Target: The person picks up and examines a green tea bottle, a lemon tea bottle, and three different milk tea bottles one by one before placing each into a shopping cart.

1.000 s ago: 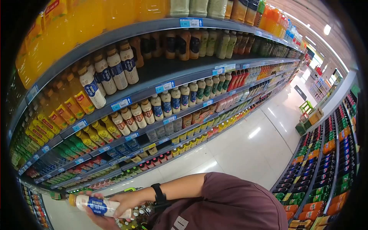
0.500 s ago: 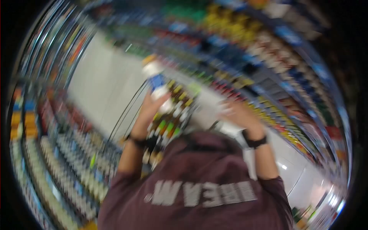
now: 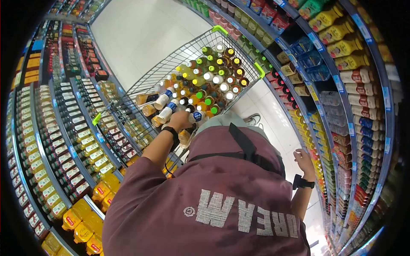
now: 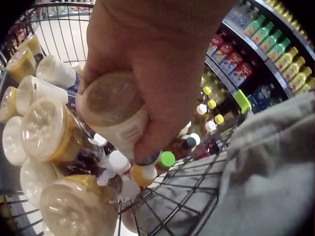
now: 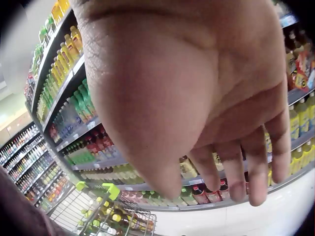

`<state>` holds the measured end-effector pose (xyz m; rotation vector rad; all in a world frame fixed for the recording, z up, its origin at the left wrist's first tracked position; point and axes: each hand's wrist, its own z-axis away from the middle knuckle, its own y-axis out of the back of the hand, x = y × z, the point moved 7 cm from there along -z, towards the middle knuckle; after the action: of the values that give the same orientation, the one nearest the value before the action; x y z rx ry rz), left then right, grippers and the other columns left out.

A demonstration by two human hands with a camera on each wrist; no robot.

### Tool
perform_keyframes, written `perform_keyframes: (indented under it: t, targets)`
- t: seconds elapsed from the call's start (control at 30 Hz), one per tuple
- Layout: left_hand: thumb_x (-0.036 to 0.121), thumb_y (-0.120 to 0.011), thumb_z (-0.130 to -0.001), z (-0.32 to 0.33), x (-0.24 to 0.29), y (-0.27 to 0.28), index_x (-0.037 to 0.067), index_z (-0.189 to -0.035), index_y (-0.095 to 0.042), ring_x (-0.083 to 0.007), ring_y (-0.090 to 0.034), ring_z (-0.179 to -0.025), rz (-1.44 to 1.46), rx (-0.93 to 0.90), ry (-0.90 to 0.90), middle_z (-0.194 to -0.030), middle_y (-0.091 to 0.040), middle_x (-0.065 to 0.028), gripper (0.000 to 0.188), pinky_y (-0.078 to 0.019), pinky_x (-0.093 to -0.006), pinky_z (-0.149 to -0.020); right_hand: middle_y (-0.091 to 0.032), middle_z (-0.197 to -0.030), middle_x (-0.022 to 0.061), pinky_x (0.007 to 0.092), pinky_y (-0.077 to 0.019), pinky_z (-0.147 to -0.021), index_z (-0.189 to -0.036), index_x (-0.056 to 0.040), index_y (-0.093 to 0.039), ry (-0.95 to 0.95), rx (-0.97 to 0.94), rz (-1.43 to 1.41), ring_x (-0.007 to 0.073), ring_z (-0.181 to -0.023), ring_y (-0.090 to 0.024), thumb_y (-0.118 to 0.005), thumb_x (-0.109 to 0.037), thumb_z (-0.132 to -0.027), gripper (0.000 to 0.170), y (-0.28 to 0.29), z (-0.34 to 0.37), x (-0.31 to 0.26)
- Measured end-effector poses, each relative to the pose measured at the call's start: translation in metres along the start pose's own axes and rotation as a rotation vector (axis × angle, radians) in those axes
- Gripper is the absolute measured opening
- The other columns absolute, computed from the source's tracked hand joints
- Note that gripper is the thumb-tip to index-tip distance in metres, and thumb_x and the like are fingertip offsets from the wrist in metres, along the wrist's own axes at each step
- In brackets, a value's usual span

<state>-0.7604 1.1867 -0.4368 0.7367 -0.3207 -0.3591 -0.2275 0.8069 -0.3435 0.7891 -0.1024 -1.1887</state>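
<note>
My left hand (image 3: 180,121) is over the near end of the wire cart (image 3: 143,79), gripping a white bottle (image 3: 197,116) with a blue label. In the left wrist view the fingers and thumb of the left hand (image 4: 142,54) wrap round this bottle (image 4: 118,110), its base facing the camera. Other pale bottles (image 4: 42,93) lie beside it. My right hand (image 3: 304,163) hangs away from the cart beside my body, holding nothing; in the right wrist view the right hand (image 5: 192,98) has its fingers loosely extended.
Many capped bottles (image 3: 218,80) stand in the cart. Drink shelves (image 3: 348,106) run along the right, and more shelves (image 3: 70,132) line the left. Pale floor (image 3: 136,34) lies beyond the cart. A shoe (image 3: 252,119) shows by the cart.
The view has turned from the shelf to the cart. The white bottle, earlier raised in the left hand, is now down in the cart's near end. My right hand has moved away and lowered.
</note>
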Motion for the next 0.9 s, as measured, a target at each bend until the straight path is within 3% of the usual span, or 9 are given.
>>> perform_keyframes:
  t: [0.13, 0.23, 0.33, 0.43, 0.83, 0.9]
  targets:
    - [0.038, -0.078, -0.074, -0.01, -0.003, -0.01, 0.008, -0.112, -0.073, -0.0377, -0.072, -0.101, 0.081, -0.1, 0.045, -0.107, -0.074, -0.0198, 0.049, -0.0586, -0.0463, -0.086, -0.072, -0.095, 0.0111, 0.0336, -0.0527, -0.079, -0.124, -0.0067, -0.066, 0.055, 0.034, -0.069, 0.0198, -0.084, -0.069, -0.066, -0.037, -0.098, 0.04, 0.005, 0.002, -0.048]
    - [0.039, -0.076, -0.075, -0.018, -0.008, -0.015, 0.008, -0.113, -0.073, -0.0375, -0.072, -0.101, 0.065, -0.029, 0.005, -0.105, -0.075, -0.0198, 0.05, -0.0584, -0.0465, -0.085, -0.07, -0.097, 0.0091, 0.0319, -0.0526, -0.082, -0.125, -0.0045, -0.065, 0.138, -0.004, -0.086, 0.0168, -0.088, -0.07, -0.064, -0.034, -0.1, 0.038, 0.005, -0.003, -0.088]
    - [0.04, -0.077, -0.074, -0.022, 0.001, -0.016, 0.007, -0.113, -0.074, -0.0359, -0.072, -0.101, 0.019, -0.011, -0.091, -0.105, -0.075, -0.0198, 0.051, -0.0582, -0.0454, -0.087, -0.069, -0.095, 0.0079, 0.0313, -0.0523, -0.082, -0.124, -0.0039, -0.065, 0.18, 0.04, -0.085, 0.0163, -0.088, -0.069, -0.064, -0.032, -0.1, 0.037, 0.006, -0.014, -0.091]
    - [0.042, -0.079, -0.072, -0.019, -0.001, -0.017, 0.005, -0.106, -0.077, -0.0333, -0.073, -0.101, 0.06, -0.165, 0.017, -0.108, -0.075, -0.0194, 0.05, -0.0582, -0.0426, -0.088, -0.068, -0.094, 0.0073, 0.0313, -0.0521, -0.083, -0.124, -0.0032, -0.065, 0.18, 0.079, -0.032, 0.0161, -0.088, -0.068, -0.064, -0.03, -0.1, 0.036, 0.005, -0.012, -0.089]
    - [0.038, -0.07, -0.079, -0.03, 0.007, 0.005, 0.005, -0.101, -0.078, -0.034, -0.074, -0.098, -0.042, -0.14, 0.006, -0.105, -0.076, -0.0192, 0.04, -0.0585, -0.0435, -0.087, -0.072, -0.098, 0.0113, 0.0337, -0.0529, -0.085, -0.125, -0.0045, -0.065, 0.023, 0.071, -0.04, 0.0196, -0.092, -0.069, -0.062, -0.034, -0.1, 0.039, -0.026, 0.019, -0.076]
    - [0.038, -0.069, -0.08, -0.045, -0.001, 0.012, 0.004, -0.102, -0.078, -0.0346, -0.074, -0.099, -0.025, -0.107, 0.011, -0.107, -0.076, -0.0197, 0.041, -0.0582, -0.0437, -0.087, -0.073, -0.102, 0.0146, 0.0338, -0.0541, -0.079, -0.126, -0.0073, -0.065, 0.052, 0.048, -0.131, 0.0218, -0.089, -0.069, -0.067, -0.035, -0.098, 0.039, -0.041, 0.017, -0.066]
